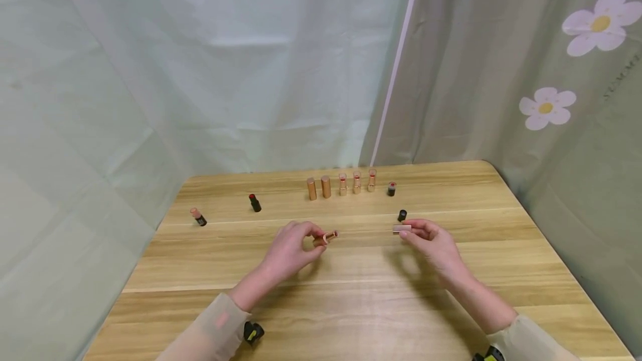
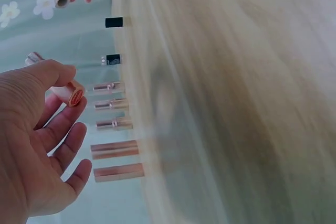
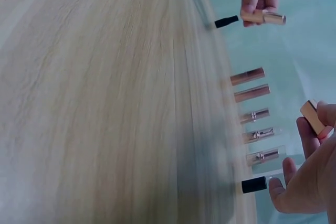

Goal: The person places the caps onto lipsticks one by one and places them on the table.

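Observation:
My left hand (image 1: 291,247) pinches a rose-gold lipstick tube (image 1: 331,236) between thumb and fingers, raised over the table. The tube's round red label shows in the left wrist view, and its narrower metallic end points away from the palm. Opposite, my right hand (image 1: 435,244) holds a rose-gold lipstick cap (image 1: 402,228) by thumb and fingertips. Its hollow mouth shows in the left wrist view. Tube and cap are well apart. Just beyond the right fingertips stands a small black cylinder (image 1: 402,215).
Along the back of the wooden table (image 1: 351,305) stand two rose-gold tubes (image 1: 326,187) and three clear-topped lipsticks (image 1: 356,183). Right of them is a short black lipstick (image 1: 392,189). An uncapped black lipstick (image 1: 255,203) and a pink-topped one (image 1: 199,218) are at left. Curtains surround the table.

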{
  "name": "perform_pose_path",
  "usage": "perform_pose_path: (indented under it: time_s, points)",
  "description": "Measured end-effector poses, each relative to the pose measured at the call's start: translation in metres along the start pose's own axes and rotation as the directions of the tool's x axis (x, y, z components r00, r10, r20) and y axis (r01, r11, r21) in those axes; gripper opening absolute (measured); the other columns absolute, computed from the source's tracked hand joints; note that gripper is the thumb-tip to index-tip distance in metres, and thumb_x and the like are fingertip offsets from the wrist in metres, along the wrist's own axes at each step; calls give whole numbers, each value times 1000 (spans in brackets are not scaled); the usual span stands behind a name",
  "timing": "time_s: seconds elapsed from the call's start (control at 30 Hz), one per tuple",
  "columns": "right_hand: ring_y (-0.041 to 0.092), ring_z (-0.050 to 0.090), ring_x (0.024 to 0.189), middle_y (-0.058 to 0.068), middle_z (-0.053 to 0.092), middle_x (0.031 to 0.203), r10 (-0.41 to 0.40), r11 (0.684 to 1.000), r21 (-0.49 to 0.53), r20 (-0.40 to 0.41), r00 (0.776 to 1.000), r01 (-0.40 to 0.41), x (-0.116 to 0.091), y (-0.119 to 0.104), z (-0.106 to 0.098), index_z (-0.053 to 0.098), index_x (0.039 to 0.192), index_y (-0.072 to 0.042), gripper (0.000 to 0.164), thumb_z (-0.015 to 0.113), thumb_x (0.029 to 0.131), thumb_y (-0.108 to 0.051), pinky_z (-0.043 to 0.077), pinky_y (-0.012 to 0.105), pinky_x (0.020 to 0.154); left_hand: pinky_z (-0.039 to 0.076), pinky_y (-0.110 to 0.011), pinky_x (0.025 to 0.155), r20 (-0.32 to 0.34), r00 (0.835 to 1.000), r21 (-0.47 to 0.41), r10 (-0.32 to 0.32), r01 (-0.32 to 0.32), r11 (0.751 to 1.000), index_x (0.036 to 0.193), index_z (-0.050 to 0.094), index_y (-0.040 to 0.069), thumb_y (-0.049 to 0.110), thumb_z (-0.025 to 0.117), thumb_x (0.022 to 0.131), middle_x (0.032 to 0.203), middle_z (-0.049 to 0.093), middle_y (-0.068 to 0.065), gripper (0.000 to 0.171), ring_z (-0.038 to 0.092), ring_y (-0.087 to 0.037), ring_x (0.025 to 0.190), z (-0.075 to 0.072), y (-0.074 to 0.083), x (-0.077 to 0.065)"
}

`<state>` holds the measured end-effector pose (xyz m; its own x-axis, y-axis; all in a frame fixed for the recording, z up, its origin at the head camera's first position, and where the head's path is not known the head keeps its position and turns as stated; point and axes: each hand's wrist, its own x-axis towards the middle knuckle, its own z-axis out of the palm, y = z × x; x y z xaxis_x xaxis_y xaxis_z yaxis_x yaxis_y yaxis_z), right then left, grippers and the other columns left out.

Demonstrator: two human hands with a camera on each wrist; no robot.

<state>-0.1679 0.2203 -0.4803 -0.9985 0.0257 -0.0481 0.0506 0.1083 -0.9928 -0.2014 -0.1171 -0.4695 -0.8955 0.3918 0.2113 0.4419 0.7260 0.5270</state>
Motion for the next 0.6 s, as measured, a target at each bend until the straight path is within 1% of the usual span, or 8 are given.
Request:
perform_pose_path:
  time_s: [0.1, 0.17, 0.27, 0.43, 0.6]
  points:
    - [14, 68, 104, 8, 74, 114, -7, 1000, 5, 10, 1000, 7, 0, -2, 5, 61, 132, 4, 53, 78, 93, -28, 54, 23, 89, 43, -42, 96, 1, 999, 44, 41, -41, 998, 100, 72, 30, 29, 84, 86, 96, 67, 20, 19, 59, -15, 100, 1, 4, 2]
    - [14, 69, 103, 9, 74, 114, -12, 1000, 16, 20, 1000, 12, -1, -3, 8, 61, 132, 4, 51, 77, 94, -26, 54, 23, 89, 42, -43, 100, 10, 998, 70, 55, -55, 996, 99, 72, 32, 31, 83, 86, 97, 66, 21, 17, 57, -12, 100, 2, 8, 4]
    - [15, 69, 102, 10, 74, 112, -17, 1000, 25, 35, 999, 16, -3, -6, 16, 63, 130, 4, 48, 78, 93, -23, 54, 26, 90, 40, -44, 104, 22, 997, 93, 72, -74, 993, 97, 71, 33, 31, 83, 87, 97, 66, 21, 16, 57, -11, 101, 4, 12, 7]
    - [18, 67, 99, 11, 73, 109, -40, 999, -1, 70, 997, 40, -5, -10, 28, 67, 125, -1, 43, 81, 91, -21, 54, 27, 86, 40, -45, 105, 32, 994, 107, 107, -110, 988, 100, 72, 29, 32, 83, 87, 100, 68, 18, 18, 58, -12, 103, 5, 21, 10]
    - [24, 67, 105, 12, 73, 111, -82, 997, -1, 120, 989, 83, -6, -13, 37, 68, 123, -2, 40, 81, 90, -18, 52, 27, 87, 40, -46, 106, 48, 993, 111, 112, -117, 987, 105, 72, 27, 34, 82, 87, 102, 69, 17, 22, 58, -12, 104, 9, 27, 12]
